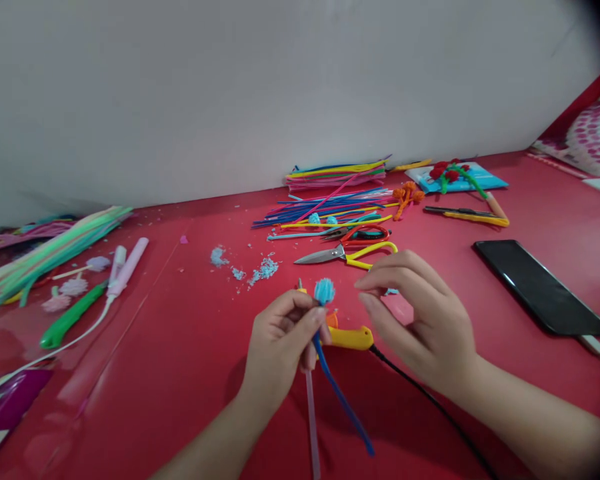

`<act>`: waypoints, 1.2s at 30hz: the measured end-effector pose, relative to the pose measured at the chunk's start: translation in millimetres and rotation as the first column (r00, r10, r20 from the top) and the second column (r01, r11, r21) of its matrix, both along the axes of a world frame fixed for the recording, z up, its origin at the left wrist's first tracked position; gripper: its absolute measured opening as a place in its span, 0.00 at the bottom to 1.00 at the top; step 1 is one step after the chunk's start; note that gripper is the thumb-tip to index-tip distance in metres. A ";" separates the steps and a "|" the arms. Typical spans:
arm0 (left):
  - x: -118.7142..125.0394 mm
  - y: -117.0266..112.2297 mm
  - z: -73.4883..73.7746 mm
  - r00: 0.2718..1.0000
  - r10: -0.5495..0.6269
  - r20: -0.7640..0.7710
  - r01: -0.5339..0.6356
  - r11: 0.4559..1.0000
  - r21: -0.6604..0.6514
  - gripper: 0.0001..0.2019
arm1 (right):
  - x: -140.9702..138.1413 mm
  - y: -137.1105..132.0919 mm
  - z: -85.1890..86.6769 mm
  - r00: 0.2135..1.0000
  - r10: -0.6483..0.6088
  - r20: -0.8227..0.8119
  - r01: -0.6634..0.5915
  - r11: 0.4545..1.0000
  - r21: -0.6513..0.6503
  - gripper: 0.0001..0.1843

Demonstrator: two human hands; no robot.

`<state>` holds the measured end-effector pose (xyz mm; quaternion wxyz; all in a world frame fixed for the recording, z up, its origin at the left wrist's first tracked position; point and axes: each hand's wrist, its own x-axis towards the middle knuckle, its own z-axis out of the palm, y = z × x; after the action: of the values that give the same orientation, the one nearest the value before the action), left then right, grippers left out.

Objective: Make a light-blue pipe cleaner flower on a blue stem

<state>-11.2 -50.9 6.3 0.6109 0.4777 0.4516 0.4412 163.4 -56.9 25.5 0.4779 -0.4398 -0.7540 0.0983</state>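
My left hand (pixel 283 340) is closed around a blue pipe cleaner stem (pixel 343 400) topped with a fluffy light-blue pompom (pixel 325 291), together with a pale pink stick (pixel 313 427). My right hand (pixel 420 313) hovers just right of the pompom with its fingers curved and slightly apart, holding nothing that I can see. A yellow glue gun (pixel 350 337) with a black cord lies on the red table (pixel 190 347) between my hands.
Yellow-handled scissors (pixel 345 255) and red-handled scissors lie beyond my hands, with a pile of coloured pipe cleaners (pixel 335 193) behind. Blue fluff scraps (pixel 260 270) sit left of them. A black phone (pixel 543 287) lies right. Green pipe cleaners and a green-handled tool (pixel 70 317) lie at the left.
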 end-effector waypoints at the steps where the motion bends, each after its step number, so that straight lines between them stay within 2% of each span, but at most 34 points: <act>1: -1.0 2.4 0.8 0.999 -0.002 0.054 0.003 1.000 -0.030 0.05 | 0.1 2.2 -3.1 0.998 0.019 0.053 -0.015 0.997 -0.077 0.06; 3: -3.0 6.4 3.0 0.990 -0.004 0.141 0.013 0.998 -0.060 0.05 | -2.5 5.6 -12.4 0.966 0.106 0.236 -0.045 0.967 -0.251 0.04; 5: -4.5 8.7 5.2 0.982 -0.005 0.190 0.019 0.997 -0.072 0.05 | -8.4 6.1 -23.1 0.883 0.208 0.420 -0.054 0.936 -0.349 0.10; 6: -5.0 9.3 6.0 0.979 -0.005 0.205 0.021 0.997 -0.075 0.05 | -12.3 5.2 -28.0 0.845 0.220 0.488 -0.041 0.935 -0.351 0.12; 9: -5.7 9.8 7.1 0.972 0.001 0.235 0.019 0.996 -0.081 0.05 | -24.3 0.7 -38.3 0.750 0.200 0.631 0.004 0.952 -0.306 0.10; 13: -6.9 9.5 7.9 0.967 0.010 0.253 0.011 0.997 -0.081 0.05 | -32.1 -2.8 -43.1 0.715 0.192 0.673 0.008 0.959 -0.283 0.11; 16: -9.0 9.2 9.6 0.962 0.018 0.273 -0.001 0.998 -0.062 0.06 | -26.5 -0.7 -40.4 0.764 0.182 0.619 0.013 0.955 -0.297 0.12; 20: -11.7 8.9 12.6 0.941 0.019 0.337 -0.002 0.999 -0.052 0.06 | -8.4 10.8 -28.7 0.900 0.014 0.436 0.135 0.941 -0.310 0.16; 23: -11.9 9.1 14.0 0.940 -0.004 0.342 0.032 0.996 -0.079 0.04 | 3.9 21.2 -19.8 0.968 -0.064 0.243 0.141 0.940 -0.311 0.12; 26: -11.5 9.8 14.8 0.940 -0.031 0.341 0.068 0.993 -0.098 0.07 | 9.5 23.0 -15.2 0.992 -0.115 0.058 0.127 0.953 -0.274 0.04; 29: -12.2 11.0 15.8 0.938 -0.022 0.346 0.059 0.994 -0.097 0.07 | 9.0 12.8 -12.7 0.982 -0.144 -0.119 0.110 0.961 -0.253 0.06; 32: -13.3 12.5 16.9 0.952 0.017 0.305 0.009 0.996 -0.083 0.05 | 6.5 -1.5 -7.7 0.979 -0.058 -0.198 0.004 0.965 -0.260 0.09; 36: -12.8 14.5 16.2 0.963 0.106 0.247 -0.092 0.993 -0.068 0.05 | 2.2 -10.2 2.7 0.982 0.167 -0.084 -0.177 0.975 -0.137 0.06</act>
<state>-24.0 -36.4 22.5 0.6533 0.3780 0.4064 0.5150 165.6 -67.1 28.2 0.4614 -0.4024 -0.7625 0.2094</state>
